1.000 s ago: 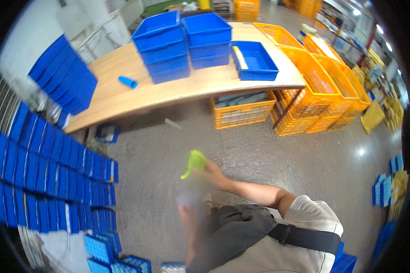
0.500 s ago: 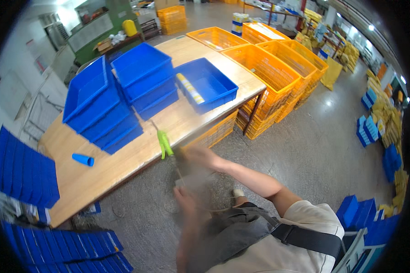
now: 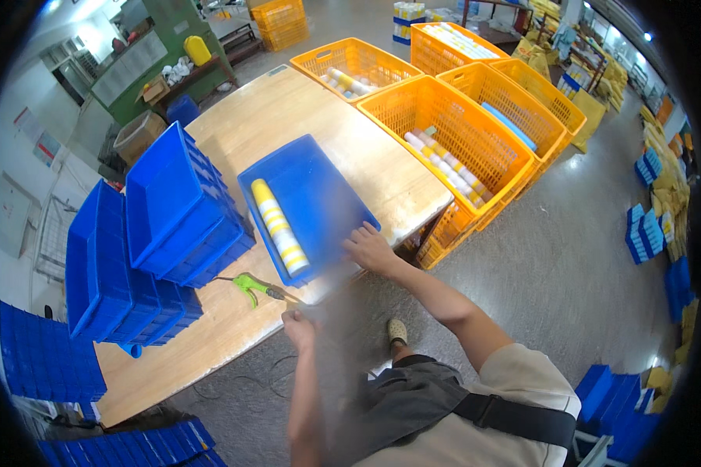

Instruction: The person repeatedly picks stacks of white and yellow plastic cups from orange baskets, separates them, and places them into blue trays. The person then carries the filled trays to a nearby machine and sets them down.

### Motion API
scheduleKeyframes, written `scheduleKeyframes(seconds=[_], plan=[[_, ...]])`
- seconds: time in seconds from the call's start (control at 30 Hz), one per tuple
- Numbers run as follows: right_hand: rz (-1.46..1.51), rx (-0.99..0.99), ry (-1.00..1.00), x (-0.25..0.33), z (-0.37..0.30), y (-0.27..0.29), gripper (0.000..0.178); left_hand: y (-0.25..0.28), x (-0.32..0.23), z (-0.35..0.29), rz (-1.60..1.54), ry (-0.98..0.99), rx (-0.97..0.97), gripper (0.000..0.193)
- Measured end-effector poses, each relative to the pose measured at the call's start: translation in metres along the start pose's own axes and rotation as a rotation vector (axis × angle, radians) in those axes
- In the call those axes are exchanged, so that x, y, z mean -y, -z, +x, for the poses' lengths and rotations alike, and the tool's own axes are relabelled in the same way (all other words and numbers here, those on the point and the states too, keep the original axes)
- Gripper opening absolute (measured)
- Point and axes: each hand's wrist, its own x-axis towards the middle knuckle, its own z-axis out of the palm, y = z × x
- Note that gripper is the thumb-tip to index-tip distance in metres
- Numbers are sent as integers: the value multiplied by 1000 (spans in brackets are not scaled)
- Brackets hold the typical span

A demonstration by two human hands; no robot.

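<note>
On the table, a shallow blue plastic bin [image 3: 331, 183] lies near the front edge, with a yellow-and-white striped roll [image 3: 276, 226] inside along its left side. My right hand [image 3: 368, 247] is closed on the bin's near right rim. A green air blow gun [image 3: 249, 286] lies on the tabletop between that bin and the stacked bins. Below its end, at the table's edge, is my left hand [image 3: 299, 327], fingers curled. A grey smear blurs the area beside it, so what it holds, if anything, cannot be made out.
Stacked blue bins [image 3: 183, 210] occupy the table's left part [image 3: 226, 327]. Orange crates [image 3: 444, 109], some holding rolls, stand against its right side. More blue bins [image 3: 51, 350] are piled at far left. A loose cable lies on the floor below the front edge.
My right hand has gone from beside the air blow gun to the bin's rim. The gun now lies farther onto the table. The bin appears turned and closer; the whole view has shifted.
</note>
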Motion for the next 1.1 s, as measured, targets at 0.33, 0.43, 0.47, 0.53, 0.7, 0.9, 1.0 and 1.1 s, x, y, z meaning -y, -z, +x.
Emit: scheduleKeyframes(seconds=[0.33, 0.43, 0.47, 0.53, 0.7, 0.9, 1.0, 1.1], plan=[[282, 448, -179, -142, -30, 83, 47, 25, -87, -3, 676, -174, 81, 10], [377, 447, -333, -134, -11, 66, 59, 29, -133, 3, 565, -458, -68, 11], [388, 359, -362, -119, -4, 48, 63, 23, -150, 7, 553, -669, -144, 11], [461, 335, -456, -89, 18, 5, 76, 0, -188, 22, 434, -700, -127, 8], [796, 242, -641, -65, 58, -39, 84, -70, -256, 60, 319, -974, -126, 11], [781, 21, -509, -119, 43, 87, 84, -171, -278, 111, 246, -928, 99, 11], [629, 55, -556, -164, 40, 123, 93, -250, -285, 142, 276, -1021, 192, 10], [706, 4, -556, -206, 31, 130, 90, -326, -310, 173, 388, -1053, 251, 10]])
